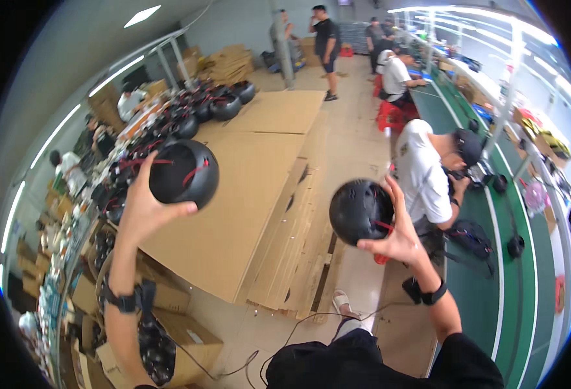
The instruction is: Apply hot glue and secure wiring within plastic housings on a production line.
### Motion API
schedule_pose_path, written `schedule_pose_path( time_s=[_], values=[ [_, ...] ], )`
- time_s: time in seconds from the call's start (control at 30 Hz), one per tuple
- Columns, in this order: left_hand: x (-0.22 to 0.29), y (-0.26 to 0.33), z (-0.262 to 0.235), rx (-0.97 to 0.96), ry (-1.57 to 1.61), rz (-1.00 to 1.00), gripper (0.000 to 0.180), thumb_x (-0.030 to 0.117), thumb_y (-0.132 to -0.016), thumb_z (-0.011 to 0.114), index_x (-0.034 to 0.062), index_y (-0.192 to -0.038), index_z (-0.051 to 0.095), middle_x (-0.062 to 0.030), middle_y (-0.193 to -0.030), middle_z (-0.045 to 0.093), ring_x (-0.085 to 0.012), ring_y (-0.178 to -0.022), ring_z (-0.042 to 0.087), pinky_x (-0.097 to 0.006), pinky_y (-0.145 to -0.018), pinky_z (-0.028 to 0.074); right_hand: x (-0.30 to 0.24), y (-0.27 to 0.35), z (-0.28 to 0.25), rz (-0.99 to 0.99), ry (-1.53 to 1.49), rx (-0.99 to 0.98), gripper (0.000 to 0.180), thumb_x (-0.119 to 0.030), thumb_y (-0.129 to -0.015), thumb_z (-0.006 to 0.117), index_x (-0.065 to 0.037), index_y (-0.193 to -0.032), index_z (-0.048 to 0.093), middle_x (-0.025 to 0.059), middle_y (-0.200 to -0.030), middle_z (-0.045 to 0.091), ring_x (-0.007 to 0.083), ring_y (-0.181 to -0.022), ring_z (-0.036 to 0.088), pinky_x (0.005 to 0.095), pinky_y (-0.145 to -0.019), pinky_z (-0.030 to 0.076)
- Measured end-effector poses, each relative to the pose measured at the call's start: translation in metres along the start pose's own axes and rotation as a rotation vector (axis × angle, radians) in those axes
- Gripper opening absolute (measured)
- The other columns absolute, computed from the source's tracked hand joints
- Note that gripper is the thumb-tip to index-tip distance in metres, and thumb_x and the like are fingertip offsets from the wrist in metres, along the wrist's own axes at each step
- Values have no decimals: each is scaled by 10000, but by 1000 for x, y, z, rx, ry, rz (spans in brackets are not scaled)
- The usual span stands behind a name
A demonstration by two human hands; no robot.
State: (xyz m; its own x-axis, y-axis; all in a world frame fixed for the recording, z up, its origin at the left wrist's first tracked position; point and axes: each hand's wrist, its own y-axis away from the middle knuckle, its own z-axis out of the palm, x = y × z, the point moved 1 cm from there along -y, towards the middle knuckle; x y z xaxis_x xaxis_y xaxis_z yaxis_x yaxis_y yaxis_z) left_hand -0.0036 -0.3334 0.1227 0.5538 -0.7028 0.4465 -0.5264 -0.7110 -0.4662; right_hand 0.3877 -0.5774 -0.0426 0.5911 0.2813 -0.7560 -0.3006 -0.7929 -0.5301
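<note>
My left hand (144,206) is raised and grips a glossy black helmet (201,185) by its side, thumb below and fingers behind. Red straps cross the helmet's dark hollow. To the right, my right hand (402,236) grips a second black helmet (356,214), its thumb under the lower edge and fingers up along the side. A bit of red strap shows near that thumb. Both helmets are held up in the air, apart from each other. The first is seen against a large cardboard sheet (253,155), and the second over the floor.
Many black helmets (224,107) with red straps crowd the left side. Cardboard boxes (188,337) and a loose cable (233,371) lie below. On the right, a person in white (421,175) bends at a green conveyor (473,285) holding a backpack (470,240). Other people stand farther off.
</note>
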Motion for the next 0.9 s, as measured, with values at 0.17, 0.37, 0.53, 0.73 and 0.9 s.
schedule_pose_path(
  time_s=[0.17,0.37,0.53,0.73,0.9],
  values=[
    [-74,-73,5,-38,-283,-263,1272,437,-533,987,-117,-1497,369,-271,-1373,603,-353,-1281,613,-386,-1120,458,32,-165,37,-188,-79,-191,1295,-301,-589,977,12,-1584,209,236,-1431,517,352,-1363,510,429,-1171,386],
    [-145,-139,79,14,-80,-700,1246,507,-548,969,-66,-1483,377,-252,-1333,616,-323,-1058,724,-364,-603,658,60,-344,162,-322,-162,-449,1178,-463,-637,924,-17,-1534,305,287,-1359,554,426,-1278,559,454,-1089,463],
    [-179,-155,131,344,37,-888,1234,448,-617,961,-75,-1525,307,-267,-1357,583,-338,-1103,703,-393,-660,671,58,-420,266,-294,212,-576,1314,-590,-603,880,-61,-1598,203,343,-1394,488,562,-1241,530,537,-1055,477],
    [-209,-146,150,568,30,-913,1212,413,-676,947,-77,-1546,260,-293,-1475,426,-350,-1167,645,-388,-700,643,67,-469,355,-215,356,-626,1371,-617,-602,871,-84,-1630,137,398,-1452,402,587,-1258,515,574,-1045,478],
    [-205,-128,149,446,-75,-807,1129,246,-742,931,-107,-1545,220,-293,-1497,431,-358,-1279,584,-429,-1071,525,66,-475,392,-163,240,-553,1395,-666,-613,861,-142,-1645,83,467,-1527,225,682,-1323,402,609,-1101,424]
  ],
)
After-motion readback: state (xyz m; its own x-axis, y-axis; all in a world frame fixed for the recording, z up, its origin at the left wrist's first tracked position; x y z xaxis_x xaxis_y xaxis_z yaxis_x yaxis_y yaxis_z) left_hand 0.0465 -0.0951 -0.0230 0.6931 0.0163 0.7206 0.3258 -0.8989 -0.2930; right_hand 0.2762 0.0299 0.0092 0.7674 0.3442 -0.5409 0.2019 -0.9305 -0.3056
